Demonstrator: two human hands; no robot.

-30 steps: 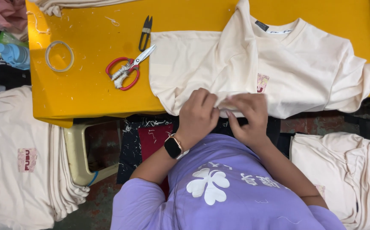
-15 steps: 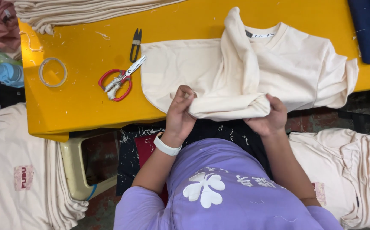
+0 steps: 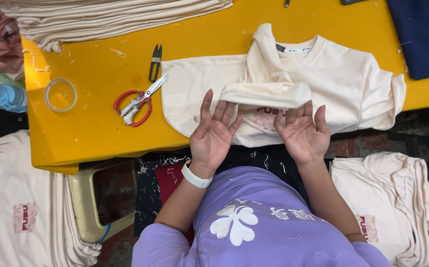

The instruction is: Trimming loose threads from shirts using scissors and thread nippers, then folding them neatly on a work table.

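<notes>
I see a cream sweatshirt [image 3: 323,74] lying on the yellow tabletop [image 3: 91,123], collar toward the far side, its near hem hanging slightly over the near edge. Its lower part is turned up into a thick roll [image 3: 266,94] across the middle, with a red print partly showing beneath it. My left hand [image 3: 214,133] is palm-up with fingers spread, fingertips at the underside of the roll; it grips nothing that I can see. My right hand [image 3: 301,133] is likewise palm-up and spread, fingertips touching the fabric just under the roll's right end. A white wristband [image 3: 196,177] sits on the left wrist. Left of the sweatshirt, just beside its sleeve, lie red-handled scissors [image 3: 136,103], and a small black thread snipper [image 3: 155,62] lies just beyond them. Further left is a ring of clear tape [image 3: 60,95]. A stack of folded cream garments [image 3: 115,15] runs along the far left of the tabletop, and a dark blue cloth [image 3: 422,34] lies at the far right corner. Loose thread clippings are scattered over the surface. Below the tabletop, a pile of cream shirts [image 3: 17,207] sits to the left, another cream shirt [image 3: 387,207] to the right. A pale plastic stool [image 3: 88,202] stands near the left pile.
</notes>
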